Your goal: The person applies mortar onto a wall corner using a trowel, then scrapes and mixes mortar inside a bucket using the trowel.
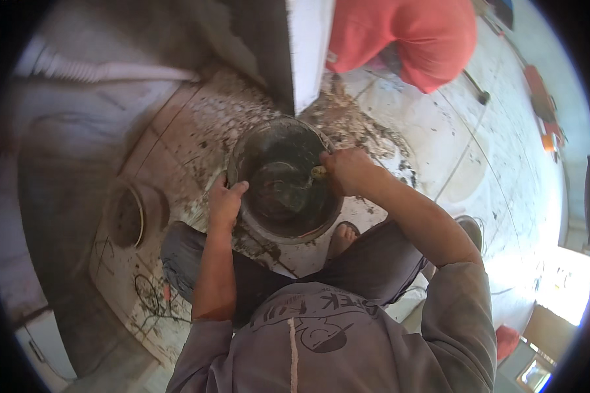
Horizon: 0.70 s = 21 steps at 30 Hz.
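Note:
A round black bucket stands on the dirty floor between my legs, its inside dark and wet-looking. My left hand grips its left rim, with the thumb over the edge and the fingers hidden outside. At the right side of the rim, my right hand is closed around a small tool with a yellowish end. That end points into the bucket. The tool's kind is unclear, and its lower part blends into the dark inside.
A wall edge rises just beyond the bucket. Loose rubble lies around its foot. A person in red crouches to the right of it. Another bucket lies at the left, near a tangled dark cable. A long-handled tool rests at the far right.

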Tool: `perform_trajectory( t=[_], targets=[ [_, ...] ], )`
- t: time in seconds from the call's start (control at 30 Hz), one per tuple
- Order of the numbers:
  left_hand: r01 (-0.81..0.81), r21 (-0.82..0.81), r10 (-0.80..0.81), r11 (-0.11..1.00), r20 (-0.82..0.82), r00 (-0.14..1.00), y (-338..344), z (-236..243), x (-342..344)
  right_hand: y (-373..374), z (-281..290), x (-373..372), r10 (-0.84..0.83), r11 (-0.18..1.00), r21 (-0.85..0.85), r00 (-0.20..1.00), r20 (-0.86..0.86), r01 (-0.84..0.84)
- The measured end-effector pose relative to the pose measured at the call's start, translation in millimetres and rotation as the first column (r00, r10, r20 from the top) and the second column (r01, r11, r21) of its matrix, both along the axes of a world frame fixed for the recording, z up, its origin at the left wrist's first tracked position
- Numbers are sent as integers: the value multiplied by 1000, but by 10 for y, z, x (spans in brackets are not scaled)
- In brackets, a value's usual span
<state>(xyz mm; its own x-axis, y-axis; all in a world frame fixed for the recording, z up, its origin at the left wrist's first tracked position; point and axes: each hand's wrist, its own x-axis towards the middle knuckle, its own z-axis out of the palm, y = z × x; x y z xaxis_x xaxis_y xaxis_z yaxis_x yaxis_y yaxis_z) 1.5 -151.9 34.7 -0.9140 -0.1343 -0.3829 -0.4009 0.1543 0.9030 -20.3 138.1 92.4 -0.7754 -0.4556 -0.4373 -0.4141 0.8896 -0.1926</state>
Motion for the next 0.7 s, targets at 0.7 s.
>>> perform_trajectory(
  t=[0.7],
  targets=[
    [477,-226,-501,850,-63,863,4349,-733,-285,3361,-1784,3685,-988,90,-42,84,-130,995]
  ],
)
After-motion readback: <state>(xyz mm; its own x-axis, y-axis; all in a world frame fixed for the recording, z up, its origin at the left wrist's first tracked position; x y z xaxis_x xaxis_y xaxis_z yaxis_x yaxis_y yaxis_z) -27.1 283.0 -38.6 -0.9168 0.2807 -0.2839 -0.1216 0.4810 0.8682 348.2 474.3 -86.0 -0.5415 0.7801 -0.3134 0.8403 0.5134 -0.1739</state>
